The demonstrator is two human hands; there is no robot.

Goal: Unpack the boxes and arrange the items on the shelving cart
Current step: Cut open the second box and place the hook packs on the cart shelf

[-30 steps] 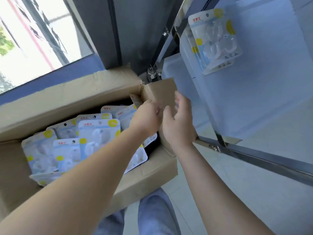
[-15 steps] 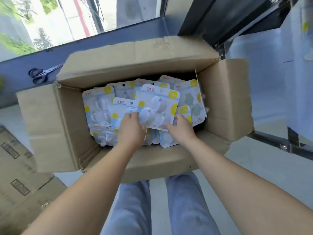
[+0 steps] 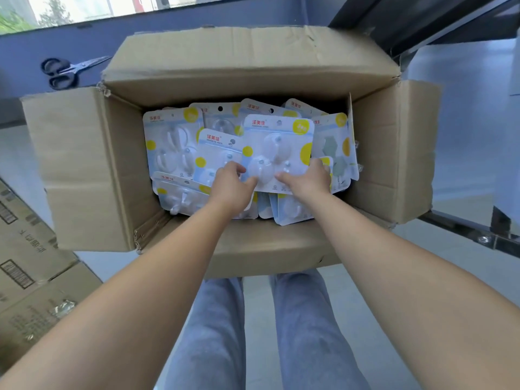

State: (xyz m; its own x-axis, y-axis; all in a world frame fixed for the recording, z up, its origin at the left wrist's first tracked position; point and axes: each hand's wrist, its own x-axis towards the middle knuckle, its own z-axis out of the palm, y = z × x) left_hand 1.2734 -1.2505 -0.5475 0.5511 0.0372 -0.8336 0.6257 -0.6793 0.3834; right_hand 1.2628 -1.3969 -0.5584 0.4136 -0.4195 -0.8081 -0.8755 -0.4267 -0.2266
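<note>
Hook pack [image 3: 277,153] between both hands, left hand [image 3: 230,184], right hand [image 3: 306,180]; thumbs on top

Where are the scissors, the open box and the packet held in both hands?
scissors [image 3: 60,71]: head view, on the black handles.
open box [image 3: 244,60]: head view, on the far flap.
packet [image 3: 277,149]: head view, on its clear front.
</note>
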